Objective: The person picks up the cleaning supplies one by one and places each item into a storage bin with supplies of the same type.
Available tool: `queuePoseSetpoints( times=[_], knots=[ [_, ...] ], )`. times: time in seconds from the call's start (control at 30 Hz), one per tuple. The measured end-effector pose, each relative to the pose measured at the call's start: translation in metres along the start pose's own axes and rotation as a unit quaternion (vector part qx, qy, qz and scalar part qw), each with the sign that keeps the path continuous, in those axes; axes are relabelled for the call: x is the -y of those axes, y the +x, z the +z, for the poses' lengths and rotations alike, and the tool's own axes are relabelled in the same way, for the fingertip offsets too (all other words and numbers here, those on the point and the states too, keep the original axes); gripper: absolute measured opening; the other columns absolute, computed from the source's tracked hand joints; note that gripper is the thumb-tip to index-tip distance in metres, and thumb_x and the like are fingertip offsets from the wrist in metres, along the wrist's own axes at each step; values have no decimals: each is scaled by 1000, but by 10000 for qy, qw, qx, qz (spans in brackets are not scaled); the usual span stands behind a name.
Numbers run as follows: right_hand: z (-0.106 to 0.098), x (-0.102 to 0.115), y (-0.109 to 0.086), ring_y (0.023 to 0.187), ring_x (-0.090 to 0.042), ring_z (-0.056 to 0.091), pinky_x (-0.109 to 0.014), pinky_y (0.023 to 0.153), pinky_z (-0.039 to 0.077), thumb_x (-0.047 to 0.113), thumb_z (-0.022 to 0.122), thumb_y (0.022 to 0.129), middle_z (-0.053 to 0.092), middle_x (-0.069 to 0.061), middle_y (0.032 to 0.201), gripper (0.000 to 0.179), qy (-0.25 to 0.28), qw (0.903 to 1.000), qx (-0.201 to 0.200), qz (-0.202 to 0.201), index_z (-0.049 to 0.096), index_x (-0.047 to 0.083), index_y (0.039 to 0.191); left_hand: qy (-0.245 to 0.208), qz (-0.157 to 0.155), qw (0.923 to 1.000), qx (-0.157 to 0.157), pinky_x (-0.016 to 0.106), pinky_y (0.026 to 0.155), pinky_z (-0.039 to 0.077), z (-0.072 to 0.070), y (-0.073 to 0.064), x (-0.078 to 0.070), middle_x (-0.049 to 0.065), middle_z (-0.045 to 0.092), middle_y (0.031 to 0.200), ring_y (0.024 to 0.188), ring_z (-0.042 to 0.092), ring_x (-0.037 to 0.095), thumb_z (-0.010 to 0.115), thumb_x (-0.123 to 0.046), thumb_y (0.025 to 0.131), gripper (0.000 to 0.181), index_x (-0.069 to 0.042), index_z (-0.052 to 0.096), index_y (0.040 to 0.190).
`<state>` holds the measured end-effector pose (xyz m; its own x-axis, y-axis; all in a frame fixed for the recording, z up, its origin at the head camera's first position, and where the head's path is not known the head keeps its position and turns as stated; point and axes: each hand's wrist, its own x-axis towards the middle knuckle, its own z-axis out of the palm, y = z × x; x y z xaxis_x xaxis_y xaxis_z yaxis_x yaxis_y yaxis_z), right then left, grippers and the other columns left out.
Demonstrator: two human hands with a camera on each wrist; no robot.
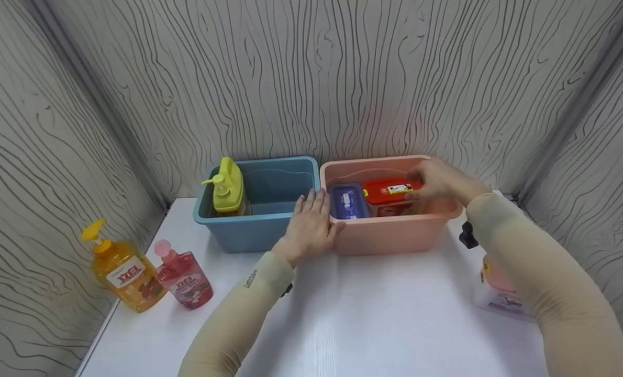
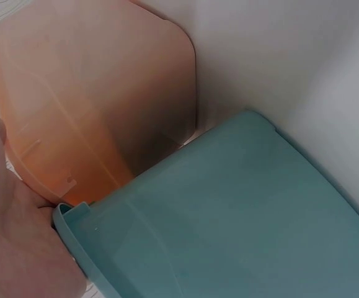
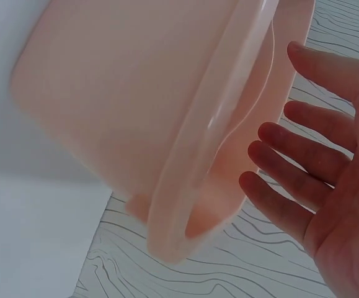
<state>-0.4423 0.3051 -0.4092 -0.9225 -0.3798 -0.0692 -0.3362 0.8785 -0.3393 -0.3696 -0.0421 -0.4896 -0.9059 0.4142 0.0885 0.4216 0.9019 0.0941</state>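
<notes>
Smooth plastic, matt cloth
Faintly glossy plastic is seen in the bins (image 1: 256, 234) by the left hand (image 1: 309, 225) and red lid (image 1: 378, 192) by the right hand (image 1: 436, 180); wrinkled cloth, in the sleeves (image 1: 560, 293) behind.

A red-lidded container (image 1: 379, 192) sits lid-up in the pink bin (image 1: 387, 238).

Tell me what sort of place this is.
Probably a small tabletop booth set up for handling tasks, not a lived-in room: wood-grain-patterned panels enclose a white table, which bears a blue bin and a pink bin.
</notes>
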Motion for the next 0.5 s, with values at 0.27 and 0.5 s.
queuePoseSetpoints(
  times=[0.27,0.5],
  knots=[
    [-9,0,-14,104,-34,75,-59,97,67,23,86,95,82,-21,123,37,-320,9989,-184,-298,79,2,124,-33,-30,10000,-12,58,146,14,-2,0,0,15,16,191,179,16,38,25,-72,113,96,-3,17,180],
    [-9,-2,-30,107,-33,73,-59,99,66,22,87,97,81,-19,124,39,-203,9996,-186,-26,77,4,130,-20,-31,10000,-13,58,146,14,1,1,0,15,16,191,179,16,38,24,-72,114,96,-3,17,180]
  ],
)
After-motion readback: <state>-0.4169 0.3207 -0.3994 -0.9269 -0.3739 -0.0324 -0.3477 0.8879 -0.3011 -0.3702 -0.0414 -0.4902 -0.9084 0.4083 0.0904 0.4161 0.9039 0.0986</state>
